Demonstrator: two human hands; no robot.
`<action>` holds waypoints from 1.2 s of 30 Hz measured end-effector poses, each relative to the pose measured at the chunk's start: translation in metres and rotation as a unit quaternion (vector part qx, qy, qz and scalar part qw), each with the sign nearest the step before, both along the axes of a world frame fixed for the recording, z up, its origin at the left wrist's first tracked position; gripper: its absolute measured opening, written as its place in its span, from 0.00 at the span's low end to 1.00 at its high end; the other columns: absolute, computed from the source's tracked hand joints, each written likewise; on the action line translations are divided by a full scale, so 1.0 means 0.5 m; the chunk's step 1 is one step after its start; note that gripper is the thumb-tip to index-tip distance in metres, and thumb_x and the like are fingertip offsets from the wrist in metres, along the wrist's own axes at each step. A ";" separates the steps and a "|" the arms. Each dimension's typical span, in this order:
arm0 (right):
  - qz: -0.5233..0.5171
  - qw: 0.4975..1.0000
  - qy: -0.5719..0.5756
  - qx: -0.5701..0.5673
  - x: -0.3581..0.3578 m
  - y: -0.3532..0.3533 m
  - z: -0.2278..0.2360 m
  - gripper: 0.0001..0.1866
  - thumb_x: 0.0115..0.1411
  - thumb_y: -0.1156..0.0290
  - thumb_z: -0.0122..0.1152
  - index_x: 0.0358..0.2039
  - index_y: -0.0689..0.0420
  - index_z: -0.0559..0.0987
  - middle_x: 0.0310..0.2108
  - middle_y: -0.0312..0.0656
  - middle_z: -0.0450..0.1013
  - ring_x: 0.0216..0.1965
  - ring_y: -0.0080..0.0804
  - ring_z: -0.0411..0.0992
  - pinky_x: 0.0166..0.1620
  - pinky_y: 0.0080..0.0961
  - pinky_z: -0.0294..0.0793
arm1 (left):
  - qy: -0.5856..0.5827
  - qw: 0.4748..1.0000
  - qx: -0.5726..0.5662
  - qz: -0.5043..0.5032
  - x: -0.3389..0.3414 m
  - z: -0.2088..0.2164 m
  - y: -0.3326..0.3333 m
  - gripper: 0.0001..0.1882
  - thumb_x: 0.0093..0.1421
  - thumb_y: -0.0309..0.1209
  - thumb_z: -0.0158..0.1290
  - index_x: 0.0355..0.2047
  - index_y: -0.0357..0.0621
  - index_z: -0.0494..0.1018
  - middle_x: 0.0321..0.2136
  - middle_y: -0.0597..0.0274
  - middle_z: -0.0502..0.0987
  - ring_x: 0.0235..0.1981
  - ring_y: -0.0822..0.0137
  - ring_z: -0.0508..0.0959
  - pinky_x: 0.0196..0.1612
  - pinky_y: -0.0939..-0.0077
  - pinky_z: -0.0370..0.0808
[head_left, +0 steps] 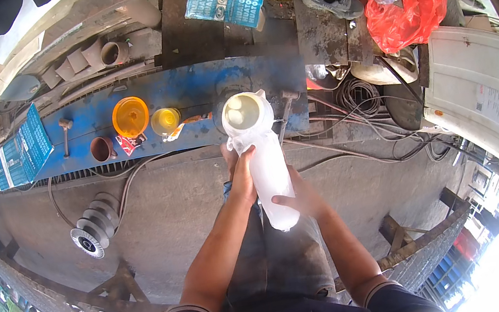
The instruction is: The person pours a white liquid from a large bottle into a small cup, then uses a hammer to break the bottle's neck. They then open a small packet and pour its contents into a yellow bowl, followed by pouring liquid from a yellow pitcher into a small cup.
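Observation:
Both my hands hold a long white frosted, bag-like cylinder (pixel 272 182), perhaps ice in plastic, tilted with its far end against a white jug (pixel 266 114). My left hand (pixel 243 173) closes round its upper left side, just below the jug. Lower down, my right hand (pixel 305 196) grips it from the right, thumb across the front. Pale rounded lumps (pixel 235 116) show inside the jug, which is at the near edge of a blue bench (pixel 186 87). Whether the cylinder's far end is open is hidden.
Left along the bench are a yellow cup (pixel 165 121), an orange container (pixel 130 117), a brown cup (pixel 102 148) and a hammer (pixel 66 138). Another hammer (pixel 286 111) lies right of the jug. Cables (pixel 362 102) coil farther right; wire spools (pixel 97 224) stand at left.

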State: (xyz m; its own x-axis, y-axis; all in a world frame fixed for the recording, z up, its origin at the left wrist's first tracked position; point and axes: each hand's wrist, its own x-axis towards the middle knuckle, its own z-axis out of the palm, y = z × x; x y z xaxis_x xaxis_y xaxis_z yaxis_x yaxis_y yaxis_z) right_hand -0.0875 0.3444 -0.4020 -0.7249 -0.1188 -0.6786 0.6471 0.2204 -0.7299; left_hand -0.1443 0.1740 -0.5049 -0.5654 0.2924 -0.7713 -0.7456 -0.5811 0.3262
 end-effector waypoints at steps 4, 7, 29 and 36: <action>-0.081 0.987 -0.077 -0.117 -0.003 0.000 0.021 0.47 0.59 0.59 0.76 0.71 0.61 0.60 0.68 0.53 0.63 0.71 0.43 0.60 0.69 0.42 0.62 | -0.052 0.993 0.098 0.050 -0.036 0.026 -0.001 0.28 0.66 0.37 0.56 0.60 0.49 0.56 0.54 0.52 0.72 0.56 0.57 0.76 0.51 0.59 0.82; -0.103 0.986 -0.043 -0.126 -0.004 -0.002 0.043 0.48 0.62 0.60 0.74 0.75 0.60 0.56 0.70 0.52 0.60 0.73 0.43 0.56 0.72 0.42 0.58 | -0.067 0.988 0.127 0.050 -0.058 0.055 0.007 0.27 0.66 0.41 0.53 0.60 0.48 0.58 0.53 0.52 0.73 0.54 0.57 0.78 0.49 0.58 0.83; -0.246 0.914 -0.193 -0.260 -0.072 0.008 0.125 0.50 0.61 0.65 0.68 0.76 0.63 0.51 0.68 0.48 0.63 0.67 0.36 0.63 0.68 0.35 0.63 | -0.140 0.967 0.214 0.010 -0.141 0.118 0.013 0.34 0.70 0.42 0.41 0.72 0.39 0.57 0.66 0.45 0.68 0.65 0.46 0.72 0.65 0.49 0.73; -0.118 0.976 -0.137 -0.124 -0.007 0.003 0.067 0.58 0.54 0.62 0.77 0.77 0.61 0.51 0.71 0.52 0.58 0.72 0.44 0.56 0.72 0.39 0.56 | -0.069 0.988 0.135 -0.041 -0.104 0.133 0.005 0.40 0.66 0.51 0.49 0.70 0.39 0.59 0.61 0.45 0.72 0.60 0.50 0.76 0.60 0.54 0.77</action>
